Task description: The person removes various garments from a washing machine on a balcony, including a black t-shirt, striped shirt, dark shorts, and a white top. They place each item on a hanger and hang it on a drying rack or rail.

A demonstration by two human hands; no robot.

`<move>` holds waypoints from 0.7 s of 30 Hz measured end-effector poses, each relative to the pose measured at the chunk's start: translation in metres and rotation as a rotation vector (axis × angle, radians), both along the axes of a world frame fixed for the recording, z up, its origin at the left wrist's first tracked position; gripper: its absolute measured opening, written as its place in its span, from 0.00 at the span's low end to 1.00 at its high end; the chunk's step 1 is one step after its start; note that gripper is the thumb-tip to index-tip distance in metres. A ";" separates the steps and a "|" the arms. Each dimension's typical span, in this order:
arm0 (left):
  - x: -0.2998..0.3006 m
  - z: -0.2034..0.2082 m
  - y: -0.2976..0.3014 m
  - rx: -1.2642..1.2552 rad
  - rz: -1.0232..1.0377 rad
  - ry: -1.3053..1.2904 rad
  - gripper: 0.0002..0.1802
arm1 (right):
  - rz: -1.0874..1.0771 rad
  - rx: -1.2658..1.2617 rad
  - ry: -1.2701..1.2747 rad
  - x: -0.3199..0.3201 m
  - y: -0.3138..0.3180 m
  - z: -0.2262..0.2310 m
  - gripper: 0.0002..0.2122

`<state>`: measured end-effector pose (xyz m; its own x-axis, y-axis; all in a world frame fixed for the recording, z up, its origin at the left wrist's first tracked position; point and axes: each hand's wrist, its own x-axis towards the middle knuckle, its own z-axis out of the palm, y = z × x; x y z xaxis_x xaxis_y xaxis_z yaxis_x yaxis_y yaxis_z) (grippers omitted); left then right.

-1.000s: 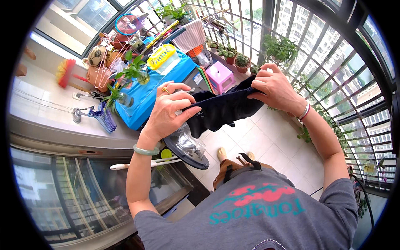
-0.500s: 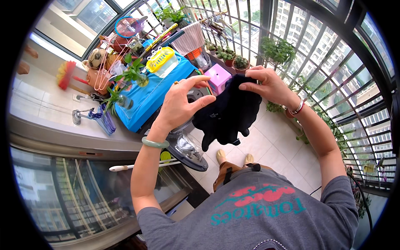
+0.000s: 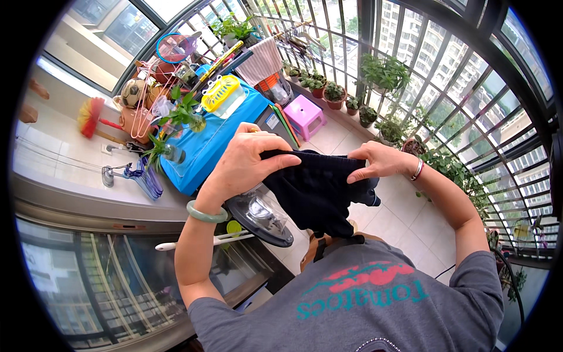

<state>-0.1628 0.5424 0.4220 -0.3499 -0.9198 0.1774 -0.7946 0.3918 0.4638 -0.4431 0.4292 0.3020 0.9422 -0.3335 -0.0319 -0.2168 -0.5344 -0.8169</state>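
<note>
A dark navy, nearly black garment (image 3: 319,193) hangs in front of my chest, its straight waistband-like edge stretched sideways at the top. My left hand (image 3: 243,161) pinches one end of this edge between thumb and fingers. At the other end, my right hand (image 3: 378,161) grips the edge the same way. The cloth falls in loose folds below and covers most of my feet. Just under my left wrist is a dark rounded door (image 3: 287,237) with a clear bulging window.
A blue cover (image 3: 214,132) on the left bears a yellow basket (image 3: 223,92) and plants in water. Beyond the garment stands a pink stool (image 3: 305,114). Potted plants (image 3: 335,94) line the window bars at the right. A white-handled stick (image 3: 170,246) lies at lower left.
The garment has come down nearer my body, and its top edge is now stretched between both hands. My left hand, loosely curved before, now grips it. The pink stool shows fully.
</note>
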 end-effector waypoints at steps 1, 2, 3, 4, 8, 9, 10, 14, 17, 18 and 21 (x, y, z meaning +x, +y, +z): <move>0.005 0.004 0.002 -0.017 -0.012 -0.008 0.10 | -0.019 -0.136 0.116 -0.009 0.000 -0.004 0.24; 0.009 0.004 0.004 -0.024 -0.031 -0.057 0.10 | -0.021 -0.266 0.100 -0.014 -0.003 -0.005 0.22; 0.010 0.000 0.007 -0.024 -0.052 -0.105 0.10 | -0.025 -0.389 0.084 -0.018 -0.004 -0.006 0.21; 0.012 -0.003 0.009 -0.024 -0.076 -0.153 0.10 | -0.030 -0.513 0.069 -0.020 -0.006 -0.004 0.20; 0.025 -0.019 0.010 -0.168 0.014 -0.294 0.10 | -0.142 -0.759 -0.072 -0.026 -0.020 0.015 0.08; 0.028 -0.020 0.011 -0.207 0.027 -0.297 0.09 | -0.132 -0.814 -0.172 -0.024 -0.018 0.025 0.08; 0.025 -0.018 0.011 -0.267 0.041 -0.286 0.09 | -0.138 -0.822 -0.225 -0.022 -0.016 0.031 0.08; 0.022 -0.048 0.009 -0.270 -0.003 -0.388 0.08 | -0.129 -0.884 -0.142 -0.019 -0.017 0.030 0.08; 0.035 -0.065 -0.006 -0.348 0.027 -0.428 0.08 | -0.167 -0.954 -0.036 -0.018 -0.042 0.007 0.07; 0.036 -0.069 -0.006 -0.386 0.053 -0.434 0.08 | -0.186 -0.954 -0.065 -0.015 -0.040 0.009 0.07; 0.032 -0.063 -0.011 -0.515 0.125 -0.455 0.08 | -0.227 -0.975 -0.150 -0.013 -0.042 0.027 0.06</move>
<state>-0.1304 0.5312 0.3594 -0.3900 -0.7962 0.4625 -0.9193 0.3656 -0.1458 -0.4566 0.3876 0.3289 0.8254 -0.3225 0.4634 -0.3269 -0.9422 -0.0736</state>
